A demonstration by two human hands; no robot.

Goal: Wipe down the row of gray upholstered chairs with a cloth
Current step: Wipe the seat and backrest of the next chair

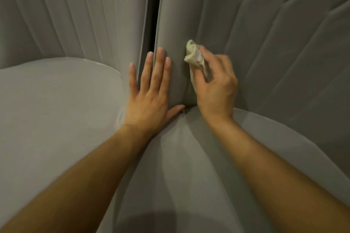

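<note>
The left chair (56, 100) and right chair (284, 62) are plain gray; their backs are ribbed with long stitched lines that fan upward, and their seats carry no pattern. The cloth (193, 53) is cream. The gap (154, 5) between the backs is black.

Gray upholstered left chair (56, 100) and right chair (274, 53) side by side, stitched, pleated backs filling the frame; narrow dark gap (153, 5) between the backs; dim, warm light, soft shadow (151, 221) across the near seat edge
</note>
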